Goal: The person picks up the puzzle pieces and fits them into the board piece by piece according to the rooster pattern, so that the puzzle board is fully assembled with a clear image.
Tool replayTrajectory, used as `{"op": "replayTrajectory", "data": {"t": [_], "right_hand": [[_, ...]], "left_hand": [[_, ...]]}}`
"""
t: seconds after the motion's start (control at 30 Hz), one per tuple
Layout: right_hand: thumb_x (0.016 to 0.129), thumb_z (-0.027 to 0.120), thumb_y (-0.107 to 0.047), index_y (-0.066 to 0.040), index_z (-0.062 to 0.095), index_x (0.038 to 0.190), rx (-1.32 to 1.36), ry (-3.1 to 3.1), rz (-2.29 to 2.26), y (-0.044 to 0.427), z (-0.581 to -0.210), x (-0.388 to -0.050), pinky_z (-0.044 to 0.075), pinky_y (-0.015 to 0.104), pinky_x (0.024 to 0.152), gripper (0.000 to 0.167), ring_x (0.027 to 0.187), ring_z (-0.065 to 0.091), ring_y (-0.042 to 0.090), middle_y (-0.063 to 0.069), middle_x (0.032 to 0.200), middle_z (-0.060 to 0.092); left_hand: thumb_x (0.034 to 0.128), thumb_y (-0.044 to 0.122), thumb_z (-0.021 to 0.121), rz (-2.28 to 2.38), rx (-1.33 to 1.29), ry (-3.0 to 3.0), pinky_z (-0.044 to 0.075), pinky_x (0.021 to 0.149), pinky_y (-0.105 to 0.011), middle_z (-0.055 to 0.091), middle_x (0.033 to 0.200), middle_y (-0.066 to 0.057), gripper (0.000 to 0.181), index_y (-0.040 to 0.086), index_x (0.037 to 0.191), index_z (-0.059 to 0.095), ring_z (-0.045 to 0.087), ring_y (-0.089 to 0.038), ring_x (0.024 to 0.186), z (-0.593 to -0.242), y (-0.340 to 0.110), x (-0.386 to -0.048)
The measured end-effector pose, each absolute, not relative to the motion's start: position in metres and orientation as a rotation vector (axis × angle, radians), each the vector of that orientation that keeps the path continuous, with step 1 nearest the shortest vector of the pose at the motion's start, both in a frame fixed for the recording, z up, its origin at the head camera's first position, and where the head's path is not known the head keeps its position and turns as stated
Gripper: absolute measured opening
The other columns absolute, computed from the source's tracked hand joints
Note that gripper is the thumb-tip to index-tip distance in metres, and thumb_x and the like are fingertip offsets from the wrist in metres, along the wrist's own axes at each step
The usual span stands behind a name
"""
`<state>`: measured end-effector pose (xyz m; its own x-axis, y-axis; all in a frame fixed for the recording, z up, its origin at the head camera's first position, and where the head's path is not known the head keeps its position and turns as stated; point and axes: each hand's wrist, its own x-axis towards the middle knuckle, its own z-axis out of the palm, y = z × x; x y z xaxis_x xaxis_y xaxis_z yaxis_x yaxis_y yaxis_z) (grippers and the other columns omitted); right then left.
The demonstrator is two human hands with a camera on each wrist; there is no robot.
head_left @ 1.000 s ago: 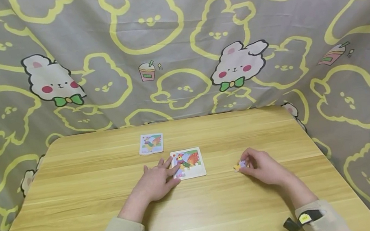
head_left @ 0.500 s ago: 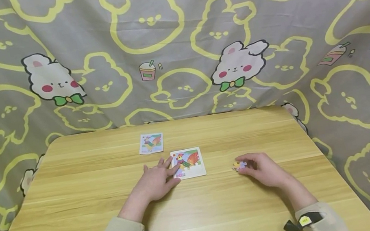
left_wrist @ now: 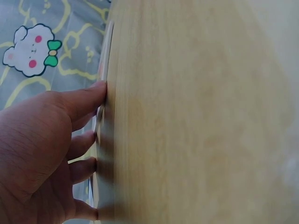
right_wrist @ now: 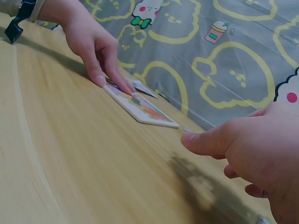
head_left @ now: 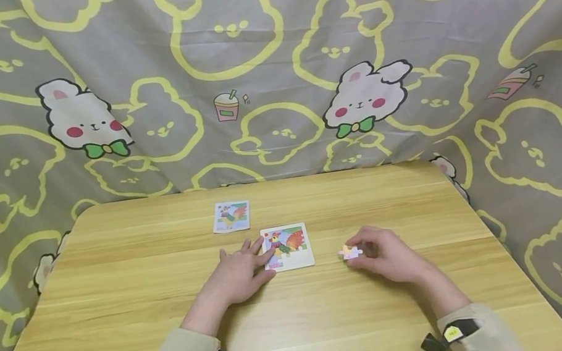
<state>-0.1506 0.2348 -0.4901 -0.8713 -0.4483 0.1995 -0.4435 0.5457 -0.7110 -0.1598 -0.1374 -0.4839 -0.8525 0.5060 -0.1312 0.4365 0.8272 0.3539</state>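
My right hand [head_left: 389, 253] pinches a jigsaw piece [head_left: 350, 252], yellow and lilac, between thumb and fingers, a short way right of the puzzle board. In the right wrist view my thumb hides nearly all of the piece. The white-framed puzzle board [head_left: 304, 258] carries a rooster picture, and a white patch shows at its lower right. My left hand [head_left: 239, 276] lies at the board's left side, fingers spread; one finger reaches onto the picture and the thumb touches the lower left corner. The left wrist view [left_wrist: 39, 144] shows those fingertips down on the table and board edge.
Behind the board lies a square card [head_left: 231, 216] with the same rooster picture. The wooden table [head_left: 308, 327] ends at a patterned grey curtain [head_left: 264, 78]. A small pale thing [right_wrist: 262, 219], too little seen to name, shows at the right wrist view's lower edge.
My right hand has moved left towards the board with the jigsaw piece, and the piece has turned in its fingers. My left hand has stayed at the board.
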Motion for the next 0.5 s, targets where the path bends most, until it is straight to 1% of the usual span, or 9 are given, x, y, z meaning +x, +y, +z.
{"op": "replayTrajectory", "data": {"t": [0.13,0.2,0.27,0.37,0.5], "right_hand": [[0.090,0.087,-0.021,-0.008,0.079,0.118,-0.876,2.789,-1.236,0.225,-0.489,-0.152,0.049,0.032,0.073,0.031,0.083,0.057,0.018,-0.004,0.099,0.066],[0.091,0.087,-0.024,-0.010,0.079,0.119,-0.875,2.798,-1.203,0.220,-0.490,-0.153,0.044,0.036,0.082,0.032,0.085,0.057,0.017,-0.006,0.100,0.066],[0.091,0.087,-0.026,-0.012,0.079,0.119,-0.869,2.807,-1.167,0.215,-0.490,-0.154,0.038,0.041,0.087,0.032,0.087,0.057,0.015,-0.008,0.101,0.066],[0.092,0.086,-0.028,-0.014,0.079,0.120,-0.873,2.813,-1.137,0.208,-0.492,-0.155,0.029,0.045,0.090,0.032,0.092,0.059,0.012,-0.012,0.103,0.067],[0.093,0.084,-0.028,-0.012,0.077,0.121,-0.908,2.811,-1.141,0.198,-0.495,-0.157,0.028,0.045,0.091,0.032,0.096,0.061,0.012,-0.010,0.107,0.068]], "left_hand": [[0.1067,0.047,0.061,0.468,0.727,2.790,0.019,0.108,-0.086,0.031,0.171,-0.009,0.057,0.025,0.158,0.052,0.029,-0.042,0.154,-0.483,-0.137,-0.160],[0.1067,0.047,0.061,0.470,0.723,2.790,0.019,0.108,-0.086,0.031,0.171,-0.009,0.057,0.026,0.159,0.052,0.029,-0.042,0.154,-0.483,-0.137,-0.160],[0.1067,0.047,0.061,0.474,0.716,2.788,0.018,0.109,-0.086,0.030,0.171,-0.009,0.057,0.026,0.159,0.052,0.028,-0.041,0.155,-0.483,-0.137,-0.160],[0.1067,0.047,0.061,0.478,0.712,2.788,0.018,0.109,-0.086,0.031,0.171,-0.008,0.057,0.026,0.159,0.052,0.028,-0.041,0.155,-0.483,-0.137,-0.160],[0.1066,0.047,0.061,0.478,0.712,2.786,0.018,0.109,-0.086,0.031,0.171,-0.009,0.057,0.026,0.159,0.051,0.029,-0.042,0.154,-0.482,-0.136,-0.160]]}}
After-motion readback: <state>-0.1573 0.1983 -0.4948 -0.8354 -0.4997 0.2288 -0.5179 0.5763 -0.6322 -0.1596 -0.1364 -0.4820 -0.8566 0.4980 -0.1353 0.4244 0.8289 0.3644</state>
